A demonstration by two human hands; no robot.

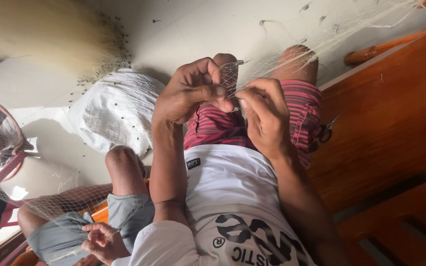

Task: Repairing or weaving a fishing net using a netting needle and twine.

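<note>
My left hand (191,91) and my right hand (265,113) meet in front of my knees, both pinching a small patch of fine white fishing net (229,78). The left thumb and fingers press the mesh flat; the right fingertips grip its edge beside them. More of the net (321,34) stretches away over my right knee toward the upper right. I sit in red striped shorts (213,128) and a white shirt.
A pair of scissors (327,130) lies on the wooden bench (395,123) by my right thigh. Another person sits at lower left, their hand (102,241) on netting. A white sack (114,108) and a heaped net with small weights (50,34) lie on the floor.
</note>
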